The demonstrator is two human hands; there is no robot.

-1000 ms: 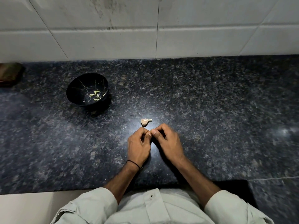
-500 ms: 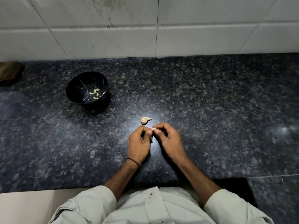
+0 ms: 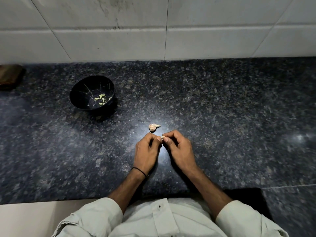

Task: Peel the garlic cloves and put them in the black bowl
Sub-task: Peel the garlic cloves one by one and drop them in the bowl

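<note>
Nearest are the person's pale shirt [image 3: 162, 219] and sleeves [image 3: 95, 218], at the table's front edge, well to the near right of the black bowl [image 3: 80, 93]. The forearms reach out over the dark speckled table [image 3: 222, 117], and a thin black band [image 3: 139, 171] sits round the left wrist. The left hand [image 3: 147, 151] and right hand [image 3: 179, 149] meet at the fingertips, both nearer the person than the bowl and off to its right. The left hand's fingers [image 3: 154, 138] are curled in, thumb and forefinger pinching one small clove [image 3: 162, 137]. The right hand's fingers [image 3: 171, 134] are curled too and pinch the same clove from the other side (only a pale tip shows between the fingertips, so I cannot tell how much skin is left on it). The clove is well apart from the bowl. Just beyond the hands, also right of the bowl and nearer than it, a garlic piece [image 3: 153, 127] with a short stalk lies on the table in a bright patch of reflected light. Farther out stands the bowl itself, upright, with a few peeled cloves [image 3: 101, 99] lying in its bottom toward its right side. To the bowl's far left is a brown thing [image 3: 10, 76], too dim to name. Behind the bowl rises a white tiled wall [image 3: 119, 40]
</note>
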